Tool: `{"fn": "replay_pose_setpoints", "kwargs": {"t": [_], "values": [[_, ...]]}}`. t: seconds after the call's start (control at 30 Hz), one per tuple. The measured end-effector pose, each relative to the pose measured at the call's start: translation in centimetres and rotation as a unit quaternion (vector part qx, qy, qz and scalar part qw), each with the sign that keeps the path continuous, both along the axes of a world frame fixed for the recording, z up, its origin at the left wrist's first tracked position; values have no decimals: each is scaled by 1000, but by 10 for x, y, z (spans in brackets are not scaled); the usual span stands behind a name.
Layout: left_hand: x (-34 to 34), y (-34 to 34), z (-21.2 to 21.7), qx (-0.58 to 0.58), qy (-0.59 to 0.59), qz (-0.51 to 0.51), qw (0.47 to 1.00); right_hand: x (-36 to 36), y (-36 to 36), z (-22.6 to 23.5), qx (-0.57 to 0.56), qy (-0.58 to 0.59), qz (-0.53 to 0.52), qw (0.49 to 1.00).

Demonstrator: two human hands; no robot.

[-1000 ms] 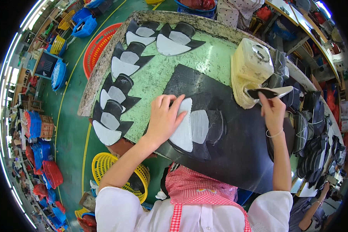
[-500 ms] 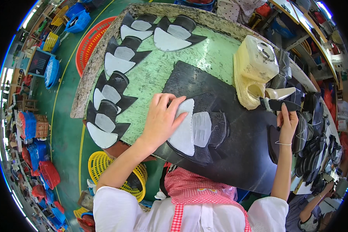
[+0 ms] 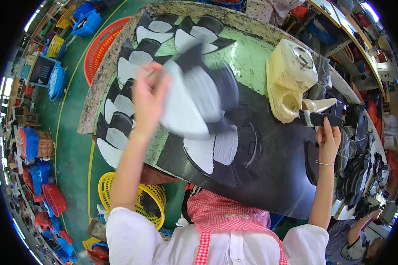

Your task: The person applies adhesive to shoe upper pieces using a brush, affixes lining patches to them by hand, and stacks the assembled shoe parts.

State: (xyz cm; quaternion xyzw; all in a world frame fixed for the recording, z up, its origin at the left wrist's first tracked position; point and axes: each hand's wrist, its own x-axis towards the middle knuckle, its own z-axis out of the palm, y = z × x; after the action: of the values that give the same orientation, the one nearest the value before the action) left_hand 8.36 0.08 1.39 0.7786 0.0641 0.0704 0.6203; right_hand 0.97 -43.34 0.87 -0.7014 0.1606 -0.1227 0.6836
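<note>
The change I see is w/ the L hand (image 3: 149, 95), ctr-left of frame: it now has a blk/wht pc (image 3: 181, 106) up off the blk board (image 3: 278, 172), blurred w/ motion. Thumb & fingers look closed on the pc's wht edge, tho the blur hides the exact hold. A 2nd pc (image 3: 200, 153) lies flat on the board, ctr of frame, mostly uncovered, so I'd judge the lifted one is finished w/ there for now & another is exposed. R hand (image 3: 328, 134), right of frame, has hardly shifted: it pinches a blk brush (image 3: 325, 119), tip just beside the yellowish pot's (image 3: 292, 70) mouth; can't tell if they touch. More wht/grey/blk pcs (image 3: 152, 34) sit along the green table's (image 3: 247, 49) edge, upper L.
</note>
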Motion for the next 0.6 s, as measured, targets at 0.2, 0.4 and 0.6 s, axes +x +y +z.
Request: {"fn": "replay_pose_setpoints", "kwargs": {"t": [0.2, 0.4, 0.6], "values": [[22, 23, -24, 350, -211, -20, 912, 0, 81, 18, 5, 31, 94, 995], [-61, -41, -36, 414, -144, -165, 884, 29, 144, -8, -442, -97, 151, 879], [-64, -44, -45, 418, -144, -161, 882, -14, 154, -3, -321, -200, 418, 826]]}}
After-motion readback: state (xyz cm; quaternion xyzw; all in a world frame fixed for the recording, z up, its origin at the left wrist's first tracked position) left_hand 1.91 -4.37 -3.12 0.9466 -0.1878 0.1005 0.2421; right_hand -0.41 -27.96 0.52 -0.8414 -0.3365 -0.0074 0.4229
